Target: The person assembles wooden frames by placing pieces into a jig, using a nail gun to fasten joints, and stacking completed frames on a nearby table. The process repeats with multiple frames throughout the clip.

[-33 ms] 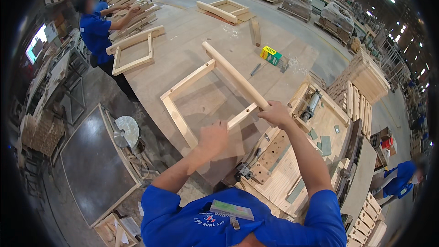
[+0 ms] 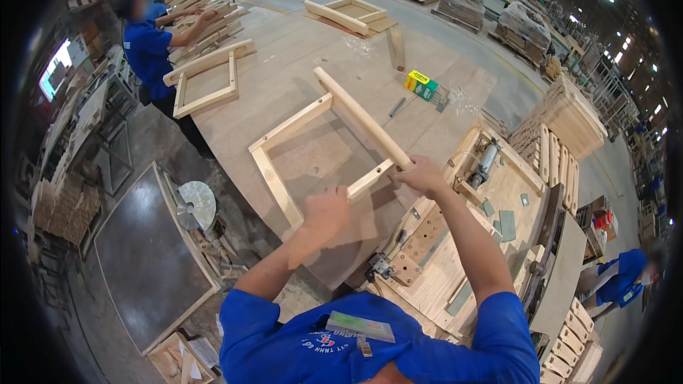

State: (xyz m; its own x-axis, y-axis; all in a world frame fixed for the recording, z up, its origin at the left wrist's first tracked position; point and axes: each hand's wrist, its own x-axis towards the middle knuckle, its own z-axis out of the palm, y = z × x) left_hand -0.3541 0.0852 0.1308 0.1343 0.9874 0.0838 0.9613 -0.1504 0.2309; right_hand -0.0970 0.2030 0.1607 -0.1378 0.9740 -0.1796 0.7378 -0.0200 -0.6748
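A pale wooden frame (image 2: 279,186) lies on the wide brown worktable (image 2: 263,50) in front of me, with one thick rounded bar (image 2: 363,117) along its right side. My right hand (image 2: 421,175) is closed around the near end of that bar, where a rail meets it. At the frame's near corner, my left hand (image 2: 327,211) is curled over the rail, a little smeared by motion. It hides the joint there. Dark bolt holes show in the rails. A green and yellow box (image 2: 421,85) and a thin grey tool (image 2: 397,107) lie beyond the bar.
Two similar frames rest farther off, one at left (image 2: 208,82) and one at the back (image 2: 348,14). A wooden jig (image 2: 441,270) with a metal cylinder (image 2: 485,161) stands at my right. A co-worker (image 2: 146,46) handles stacked wood at far left. Another person (image 2: 619,281) is at right.
The wooden frame and my right hand have shifted slightly left. My left hand has moved a little left as well, and its outline is more blurred.
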